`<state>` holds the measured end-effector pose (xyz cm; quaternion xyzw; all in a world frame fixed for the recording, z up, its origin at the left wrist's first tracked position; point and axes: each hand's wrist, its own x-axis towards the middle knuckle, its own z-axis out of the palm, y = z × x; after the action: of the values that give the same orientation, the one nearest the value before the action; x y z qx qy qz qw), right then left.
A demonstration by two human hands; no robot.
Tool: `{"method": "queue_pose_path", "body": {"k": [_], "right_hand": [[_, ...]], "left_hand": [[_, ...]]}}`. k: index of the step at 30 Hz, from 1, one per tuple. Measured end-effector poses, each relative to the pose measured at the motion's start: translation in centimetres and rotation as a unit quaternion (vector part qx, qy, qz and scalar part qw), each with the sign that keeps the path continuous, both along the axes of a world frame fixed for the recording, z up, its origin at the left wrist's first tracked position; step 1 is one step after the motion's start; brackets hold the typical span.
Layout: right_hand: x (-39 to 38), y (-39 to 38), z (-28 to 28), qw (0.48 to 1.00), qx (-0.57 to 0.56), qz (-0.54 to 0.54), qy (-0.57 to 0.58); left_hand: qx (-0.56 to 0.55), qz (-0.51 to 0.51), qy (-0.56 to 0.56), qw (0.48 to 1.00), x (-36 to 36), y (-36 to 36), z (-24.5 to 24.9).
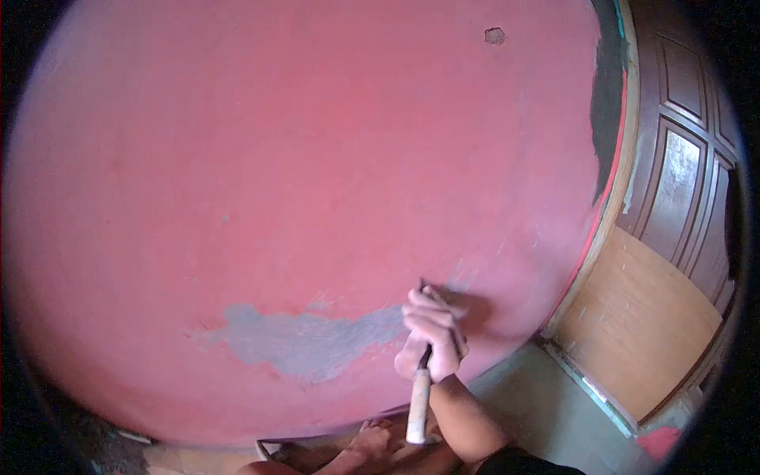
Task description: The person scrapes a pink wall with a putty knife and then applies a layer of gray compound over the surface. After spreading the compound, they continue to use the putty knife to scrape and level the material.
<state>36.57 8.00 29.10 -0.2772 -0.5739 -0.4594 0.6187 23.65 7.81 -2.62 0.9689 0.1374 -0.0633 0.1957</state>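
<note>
My right hand is closed around a pale-handled metal tool, close against the red wall. The whitish handle points down past my wrist. A dark metal shank runs up into my fist, and a dark tip shows above the fingers; the rest of the metal is hidden. Just left of that hand, the wall has a bare grey patch with ragged edges. My left hand is low at the bottom, near my legs, its fingers loosely apart with nothing visible in them.
A dark grey strip follows the wall's right edge beside a pale frame. Farther right is a brown panelled door with a light wooden board low against it. A small chipped hole marks the upper wall. Greenish floor lies below.
</note>
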Motion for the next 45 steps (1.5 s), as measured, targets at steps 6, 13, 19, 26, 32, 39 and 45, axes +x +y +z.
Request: {"method": "queue_pose_path", "body": {"k": [6,13,19,26,32,39,45], "right_hand": [[2.0,0.4,1.3,0.998,0.046,0.001,0.045],[0.4,-0.2,0.0,0.999,-0.008,0.024,-0.045],[-0.7,0.8,1.0,1.0,0.015,-0.004,0.027],[1.1,0.4,4.4,0.991,0.046,-0.097,0.074],[-0.9,0.2,0.8,0.994,-0.045,-0.014,-0.101],[0.4,0.0,5.3,0.99,0.026,-0.121,0.063],[-0.7,-0.3,-0.7,0.991,-0.079,-0.007,-0.104]], "left_hand": [[-0.011,-0.008,0.028,0.999,-0.2,-0.1,2.1],[-0.017,-0.012,0.056,0.998,-0.5,0.1,3.6],[-0.023,-0.016,0.075,0.997,-0.4,0.0,4.7],[-0.03,-0.024,0.103,0.994,-0.8,-0.2,5.9],[-0.206,0.078,-0.073,0.973,-1.0,-0.3,3.1],[0.025,-0.045,0.111,0.992,-0.7,-0.1,5.6],[-0.037,-0.024,-0.029,0.999,-1.0,0.3,4.9]]}}
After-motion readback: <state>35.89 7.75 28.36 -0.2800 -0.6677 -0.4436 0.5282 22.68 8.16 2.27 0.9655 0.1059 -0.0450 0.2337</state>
